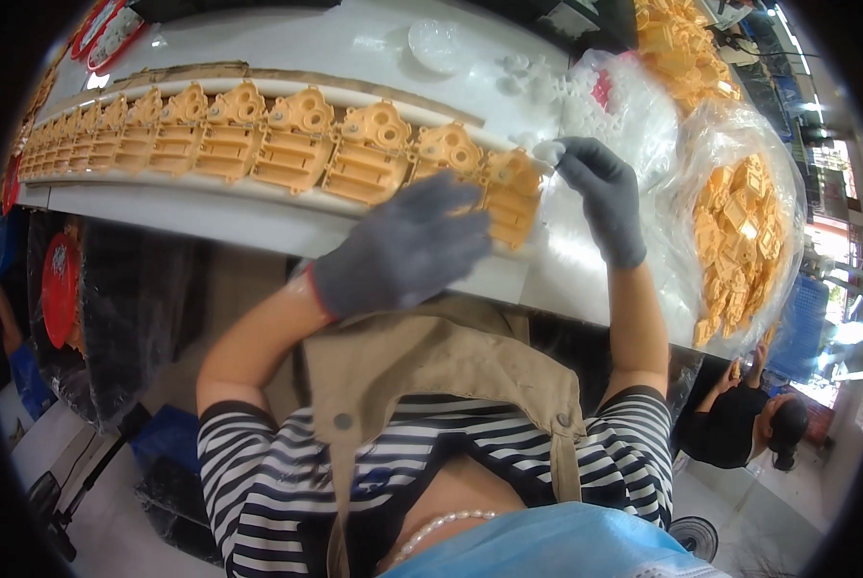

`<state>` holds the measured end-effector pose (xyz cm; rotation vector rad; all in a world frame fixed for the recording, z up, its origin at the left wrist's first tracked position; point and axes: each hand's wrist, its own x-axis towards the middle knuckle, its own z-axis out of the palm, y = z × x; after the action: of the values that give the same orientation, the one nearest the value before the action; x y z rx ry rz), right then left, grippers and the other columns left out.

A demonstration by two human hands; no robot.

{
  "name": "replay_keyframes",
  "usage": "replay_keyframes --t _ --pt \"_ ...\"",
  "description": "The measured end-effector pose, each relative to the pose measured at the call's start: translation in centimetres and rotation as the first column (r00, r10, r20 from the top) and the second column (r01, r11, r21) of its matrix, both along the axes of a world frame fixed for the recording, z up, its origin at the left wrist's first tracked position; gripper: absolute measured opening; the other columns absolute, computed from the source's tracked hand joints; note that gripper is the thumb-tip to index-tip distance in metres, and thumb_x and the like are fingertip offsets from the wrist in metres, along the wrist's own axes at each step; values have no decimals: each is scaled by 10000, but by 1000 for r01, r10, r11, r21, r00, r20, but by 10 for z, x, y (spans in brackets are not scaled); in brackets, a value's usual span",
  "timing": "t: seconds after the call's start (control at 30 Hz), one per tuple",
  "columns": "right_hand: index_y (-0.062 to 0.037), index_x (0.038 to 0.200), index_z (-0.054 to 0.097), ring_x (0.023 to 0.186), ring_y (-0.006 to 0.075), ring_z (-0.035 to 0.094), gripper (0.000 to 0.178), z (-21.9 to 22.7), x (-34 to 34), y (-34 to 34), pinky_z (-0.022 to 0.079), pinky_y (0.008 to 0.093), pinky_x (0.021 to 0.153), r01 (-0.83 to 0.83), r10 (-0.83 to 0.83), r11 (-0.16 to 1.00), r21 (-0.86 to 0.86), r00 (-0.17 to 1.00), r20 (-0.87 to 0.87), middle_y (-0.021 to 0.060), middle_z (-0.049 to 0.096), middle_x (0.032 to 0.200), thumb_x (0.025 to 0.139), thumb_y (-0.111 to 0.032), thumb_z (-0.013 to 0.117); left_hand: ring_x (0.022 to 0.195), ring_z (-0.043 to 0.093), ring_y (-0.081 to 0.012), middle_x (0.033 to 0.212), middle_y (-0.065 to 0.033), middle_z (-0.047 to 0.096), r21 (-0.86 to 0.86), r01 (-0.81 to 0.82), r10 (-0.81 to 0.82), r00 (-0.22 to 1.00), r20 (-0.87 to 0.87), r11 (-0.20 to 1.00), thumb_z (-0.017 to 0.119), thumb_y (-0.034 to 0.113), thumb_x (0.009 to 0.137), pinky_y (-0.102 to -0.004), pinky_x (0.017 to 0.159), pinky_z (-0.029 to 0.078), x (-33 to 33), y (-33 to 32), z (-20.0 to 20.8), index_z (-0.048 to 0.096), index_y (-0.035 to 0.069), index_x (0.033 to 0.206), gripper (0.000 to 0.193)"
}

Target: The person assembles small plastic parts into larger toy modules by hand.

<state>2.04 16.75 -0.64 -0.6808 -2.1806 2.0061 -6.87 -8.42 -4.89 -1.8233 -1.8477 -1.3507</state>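
A long row of orange-yellow plastic housings (369, 173) runs along the workbench, each with round openings at its far end. My left hand (407, 246), in a grey glove, is held over the near side of the row at its right end, fingers stretched and slightly blurred; it hides part of the housings there. My gloved right hand (600, 197) pinches a small whitish translucent plastic piece (549, 152) between thumb and fingertips. That piece is just beside the far corner of the last housing (513, 197) on the right. Its exact shape is too small to tell.
Loose white plastic pieces (537, 82) lie beyond my right hand, beside a clear plastic bag (634, 106). Another bag of orange-yellow parts (740, 250) stands at the right, with more parts heaped (682, 48) behind. A person in black (744, 424) is at the far right.
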Motion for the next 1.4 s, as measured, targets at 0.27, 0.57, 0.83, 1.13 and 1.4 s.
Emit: replay_keyframes --t 0.27,0.57,0.83,1.13,1.4 --pt "-108 908 688 764 240 577 184 -24 25 -10 472 336 667 146 301 301 942 923 -239 52 626 821 733 -57 712 1240 447 -260 1275 -62 523 -324 48 -118 973 -199 945 708 230 711 -520 1113 242 29 36 -8 595 131 1133 448" --pt "-135 937 674 776 226 561 226 -21 23 -4 459 352 708 94 423 -11 996 903 -80 21 605 824 716 -91 683 1191 485 -257 1263 -55 531 -284 36 -96 976 -198 958 716 215 698 -507 1086 286 32 38 -11 583 133 1141 470" --pt "-134 922 662 769 228 552 213 -10 19 -1 452 340 696 -16 504 -41 999 863 34 16 587 816 715 -86 646 1179 483 -229 1199 -45 550 -269 4 -68 971 -229 963 692 241 715 -468 1083 309 31 37 -7 611 137 1094 400" --pt "-147 927 667 791 215 552 222 -12 22 -8 449 330 715 0 471 -78 997 881 37 4 576 809 712 -89 651 1188 491 -247 1268 -52 530 -276 38 -87 982 -170 960 736 213 677 -484 1083 305 30 37 -13 594 138 1143 493" --pt "-141 901 665 818 219 559 160 5 17 -5 446 344 732 -76 487 -78 994 867 105 18 580 821 743 -133 689 1172 503 -249 1268 -57 532 -264 49 -92 984 -152 963 741 209 670 -481 1077 317 29 38 -13 602 130 1127 484"
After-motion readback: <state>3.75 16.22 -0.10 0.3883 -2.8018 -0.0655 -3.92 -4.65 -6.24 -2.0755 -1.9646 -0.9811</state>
